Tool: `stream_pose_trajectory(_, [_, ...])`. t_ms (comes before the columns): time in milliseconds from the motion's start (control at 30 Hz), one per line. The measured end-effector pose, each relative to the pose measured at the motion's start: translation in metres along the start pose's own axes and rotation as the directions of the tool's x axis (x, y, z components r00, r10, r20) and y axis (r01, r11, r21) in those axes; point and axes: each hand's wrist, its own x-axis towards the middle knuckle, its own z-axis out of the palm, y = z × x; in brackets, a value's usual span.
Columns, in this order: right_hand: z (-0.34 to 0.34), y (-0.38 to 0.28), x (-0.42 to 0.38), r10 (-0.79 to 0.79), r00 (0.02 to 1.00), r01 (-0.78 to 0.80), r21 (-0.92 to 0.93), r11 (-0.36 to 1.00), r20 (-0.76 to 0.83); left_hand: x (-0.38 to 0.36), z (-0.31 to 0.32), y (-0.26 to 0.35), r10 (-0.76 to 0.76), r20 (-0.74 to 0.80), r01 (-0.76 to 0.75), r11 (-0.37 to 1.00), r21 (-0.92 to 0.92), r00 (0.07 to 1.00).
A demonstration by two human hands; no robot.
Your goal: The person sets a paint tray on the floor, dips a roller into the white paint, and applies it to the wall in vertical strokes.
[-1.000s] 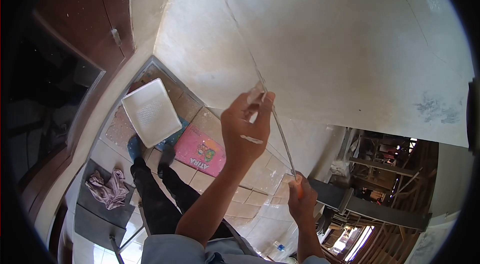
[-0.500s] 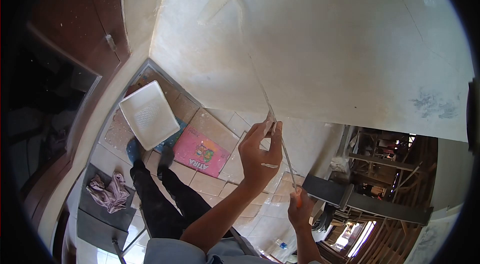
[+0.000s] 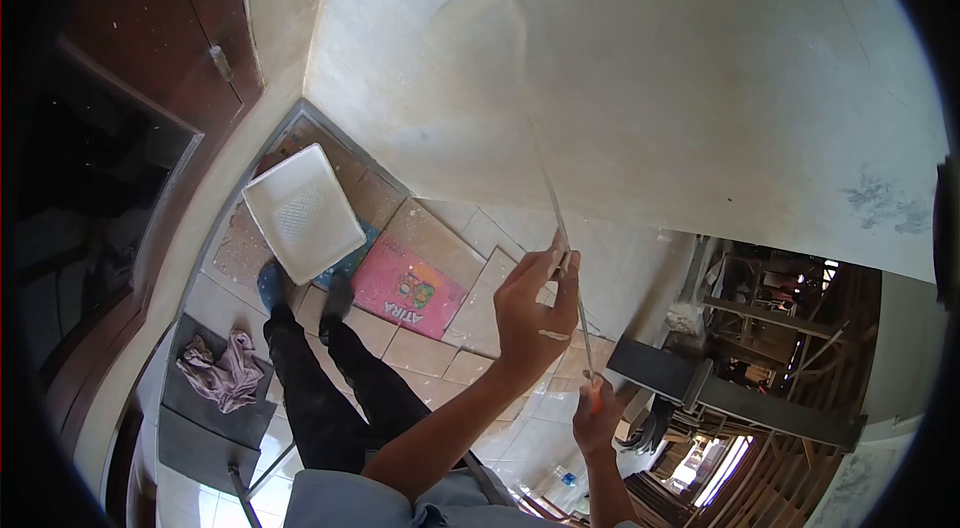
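A paint roller (image 3: 468,6) rests against the pale wall at the top, its long thin metal rod running down to my hands. My left hand (image 3: 535,313), with white paint smears on it, pinches the rod around its middle. Lower and to the right, my right hand (image 3: 596,418) is closed around the orange handle (image 3: 597,396) at the rod's lower end. A white paint tray (image 3: 305,213) with a textured bottom lies on the floor near my feet.
A pink mat (image 3: 412,288) lies beside the tray on the tiles. A crumpled cloth (image 3: 222,373) sits on a dark surface at the lower left. The dark wooden door (image 3: 160,28) stands left; a dark beam (image 3: 740,398) and timber are at right.
The roller and both hands have shifted slightly to the right, my left hand also a little lower. The camera view has moved slightly. Both hands keep their hold.
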Motion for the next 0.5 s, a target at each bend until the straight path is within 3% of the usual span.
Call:
stream_pose_trajectory(167, [-0.007,0.069,-0.031,-0.008,1.000,0.008,-0.011,1.000,-0.028,-0.051,0.026,-0.023,-0.054,0.051,0.057,0.997,-0.056,0.997])
stream_pose_trajectory(267, [-0.014,0.095,-0.034,-0.108,0.992,0.106,-0.040,0.994,-0.058,-0.061,0.034,-0.028,-0.079,0.073,0.088,0.987,-0.132,0.994])
stream_pose_trajectory(333, [-0.010,0.082,-0.020,-0.155,0.985,0.149,-0.081,0.986,-0.073,-0.041,0.021,-0.020,-0.069,0.094,0.076,0.994,-0.073,0.993])
stream_pose_trajectory(433, [0.001,-0.004,0.015,-0.008,0.999,0.011,-0.062,0.998,0.042,0.003,-0.003,-0.016,-0.011,-0.047,0.009,0.999,-0.047,0.999])
stream_pose_trajectory(500, [0.010,-0.018,0.014,0.034,0.998,-0.033,-0.015,0.999,0.061,0.010,-0.010,-0.016,0.009,-0.060,-0.009,1.000,-0.003,0.998])
